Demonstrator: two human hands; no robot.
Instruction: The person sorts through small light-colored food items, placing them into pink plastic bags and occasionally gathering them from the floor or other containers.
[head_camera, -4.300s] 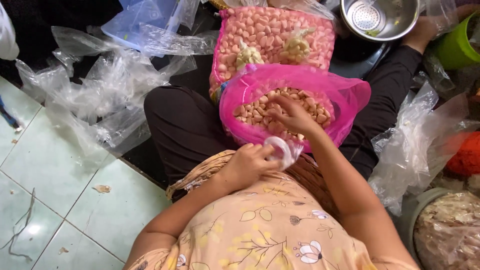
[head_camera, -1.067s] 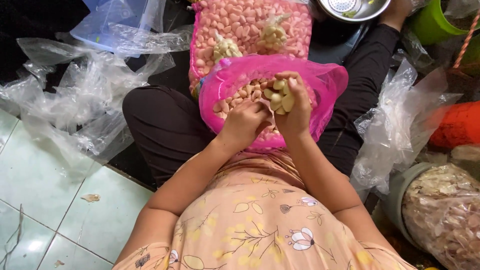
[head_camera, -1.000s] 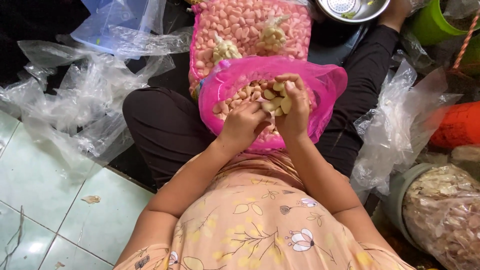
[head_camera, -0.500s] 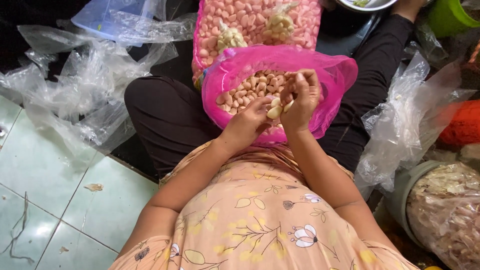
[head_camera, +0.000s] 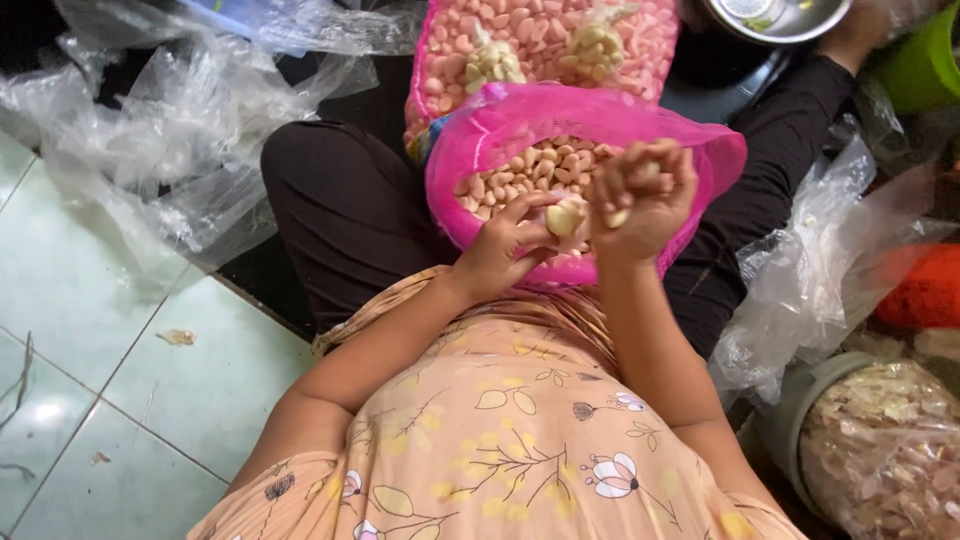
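The pink plastic bag (head_camera: 585, 130) resting open in the person's lap is the landmark here: its mouth is rolled wide and faces up, apparently so that both hands can work right above the peeled garlic cloves (head_camera: 525, 170) heaped inside it. The left hand (head_camera: 500, 245), just over the near rim of that bag, is curled partway with thumb and fingertips pinched on a pale garlic clove (head_camera: 565, 215), holding it over the opening where anything dropped would fall in. The right hand (head_camera: 645, 195), beside it and a little farther over the bag, is closed loosely round a few more small cloves, one showing between the fingers; how many it has hold of cannot be told because of blur. Directly behind the pink bag, touching it, stands a larger pink mesh-look sack (head_camera: 545, 45) packed with cloves, with two whole pale garlic bulbs (head_camera: 495, 62) lying on top. To the far right of the pink bag sits a round steel bowl (head_camera: 775, 15), only partly in view, its contents unclear. Near the person's right side, well below the bag, a grey-green bucket (head_camera: 800, 420) lined with clear plastic holds dry papery garlic skins (head_camera: 885, 450). Crumpled clear plastic sheets (head_camera: 150, 130) lie on the pale green tiled floor (head_camera: 90, 330) to the left of the bag.
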